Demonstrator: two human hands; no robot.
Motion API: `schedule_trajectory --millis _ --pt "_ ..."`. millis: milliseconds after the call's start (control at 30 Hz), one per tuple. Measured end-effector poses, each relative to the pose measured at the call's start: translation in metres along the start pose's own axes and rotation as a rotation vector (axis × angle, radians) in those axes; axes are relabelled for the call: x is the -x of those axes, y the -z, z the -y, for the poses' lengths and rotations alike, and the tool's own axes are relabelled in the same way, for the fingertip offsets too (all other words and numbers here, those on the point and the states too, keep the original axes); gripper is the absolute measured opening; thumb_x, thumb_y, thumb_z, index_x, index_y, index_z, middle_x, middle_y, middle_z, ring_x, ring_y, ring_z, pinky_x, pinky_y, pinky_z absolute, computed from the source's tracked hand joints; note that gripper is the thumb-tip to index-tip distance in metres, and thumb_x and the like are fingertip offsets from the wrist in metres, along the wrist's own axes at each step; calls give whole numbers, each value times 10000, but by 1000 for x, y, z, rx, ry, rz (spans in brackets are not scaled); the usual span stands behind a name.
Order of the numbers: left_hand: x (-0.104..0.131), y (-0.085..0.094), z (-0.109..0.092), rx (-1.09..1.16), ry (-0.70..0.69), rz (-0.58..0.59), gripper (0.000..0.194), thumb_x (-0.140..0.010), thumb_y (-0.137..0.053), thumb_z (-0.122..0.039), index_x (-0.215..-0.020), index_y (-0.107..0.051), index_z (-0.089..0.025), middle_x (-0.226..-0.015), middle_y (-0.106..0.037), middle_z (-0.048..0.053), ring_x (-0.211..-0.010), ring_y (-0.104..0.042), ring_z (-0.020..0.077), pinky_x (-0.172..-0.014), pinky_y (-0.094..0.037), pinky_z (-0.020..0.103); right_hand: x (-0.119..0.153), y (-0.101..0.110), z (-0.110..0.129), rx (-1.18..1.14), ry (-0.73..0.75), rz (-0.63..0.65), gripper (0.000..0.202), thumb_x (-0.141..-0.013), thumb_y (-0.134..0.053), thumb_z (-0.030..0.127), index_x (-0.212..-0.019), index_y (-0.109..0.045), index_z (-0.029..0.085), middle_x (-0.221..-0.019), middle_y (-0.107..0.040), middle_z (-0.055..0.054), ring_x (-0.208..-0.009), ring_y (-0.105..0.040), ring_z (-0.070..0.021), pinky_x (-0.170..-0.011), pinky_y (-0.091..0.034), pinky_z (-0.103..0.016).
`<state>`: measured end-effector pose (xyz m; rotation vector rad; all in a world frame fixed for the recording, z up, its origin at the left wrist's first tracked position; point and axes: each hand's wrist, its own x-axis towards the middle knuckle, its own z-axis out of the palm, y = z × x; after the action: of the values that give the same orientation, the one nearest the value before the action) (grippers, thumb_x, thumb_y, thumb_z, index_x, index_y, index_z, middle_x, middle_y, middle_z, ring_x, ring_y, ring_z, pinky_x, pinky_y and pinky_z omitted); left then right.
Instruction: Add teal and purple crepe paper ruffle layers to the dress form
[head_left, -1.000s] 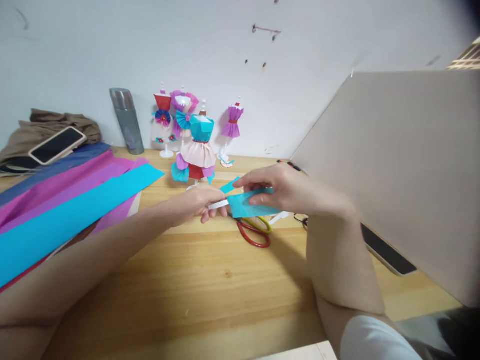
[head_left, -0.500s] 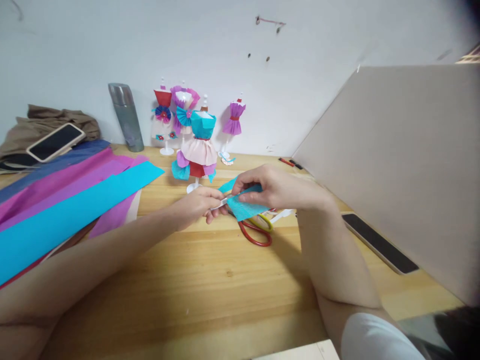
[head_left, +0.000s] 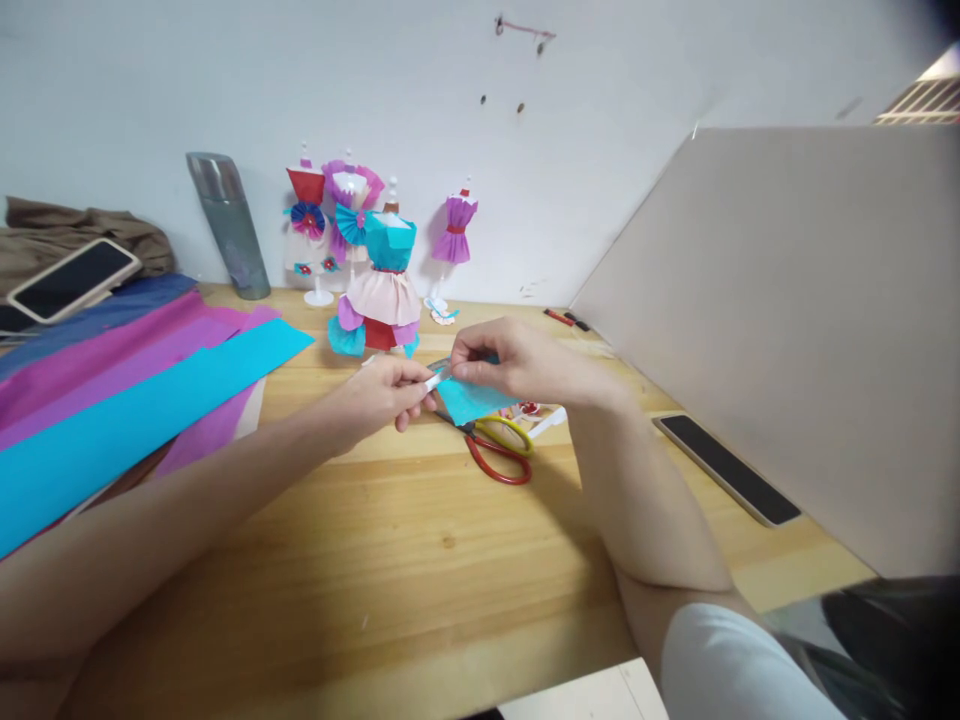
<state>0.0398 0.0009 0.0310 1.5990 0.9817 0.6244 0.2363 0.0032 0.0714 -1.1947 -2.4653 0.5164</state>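
Between my hands, above the table, is a small piece of turquoise crepe paper [head_left: 469,402], with a narrow white strip [head_left: 437,379] along its left end. My left hand [head_left: 391,388] is closed on the white strip. From the right, my right hand [head_left: 514,358] pinches the upper part of the turquoise paper where it meets the strip; its fingers hide some of the contact. Just below the paper lie scissors [head_left: 499,474] with one red and one yellow handle loop, their blades partly covered. Behind my hands stands a miniature dress form [head_left: 388,270] in a turquoise and pale pink paper dress.
Several more dressed mini forms [head_left: 455,228] and a grey bottle [head_left: 236,235] stand by the wall. Coloured crepe sheets [head_left: 150,410] and a phone [head_left: 75,280] lie left. Another phone [head_left: 727,468] lies right, beside an upright board [head_left: 787,300]. White scraps [head_left: 549,421] lie near the scissors.
My right hand has moved slightly left, closer to my left hand, bringing the turquoise paper against the white strip. The whole view has shifted a little.
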Motion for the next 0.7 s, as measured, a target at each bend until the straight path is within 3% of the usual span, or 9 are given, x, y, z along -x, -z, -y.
schedule_trajectory --millis 267,433,567,700 --pt "4 -1 -7 46 22 -31 183 -784 -531 -65 -628 -603 -129 -519 -522 -26 -477 -474 79 -464 -360 185 -1 -6 4 -233 5 -81 201 -841 -544 297 -685 -488 182 -590 -436 47 -560 -381 -87 -531 -300 -234" --pt "2 0 -6 65 13 -37 198 -788 -540 -76 -608 -604 -129 -535 -540 -19 -469 -468 70 -443 -365 169 -3 -13 5 -355 -50 -65 212 -851 -549 343 -721 -478 192 -600 -427 49 -560 -374 -94 -524 -296 -239" --pt "0 2 0 133 0 -20 196 -785 -550 -132 -599 -612 -130 -569 -539 -5 -493 -478 73 -456 -399 171 -4 -16 6 -350 -84 -79 225 -870 -527 369 -736 -476 197 -625 -408 48 -580 -378 -102 -541 -301 -245" --pt "2 3 1 256 -12 1 240 -827 -579 -284 -649 -630 -130 -665 -601 35 -541 -504 90 -451 -403 188 -6 -20 8 -294 -24 -108 191 -870 -508 338 -744 -497 194 -653 -429 40 -602 -379 -109 -578 -316 -254"
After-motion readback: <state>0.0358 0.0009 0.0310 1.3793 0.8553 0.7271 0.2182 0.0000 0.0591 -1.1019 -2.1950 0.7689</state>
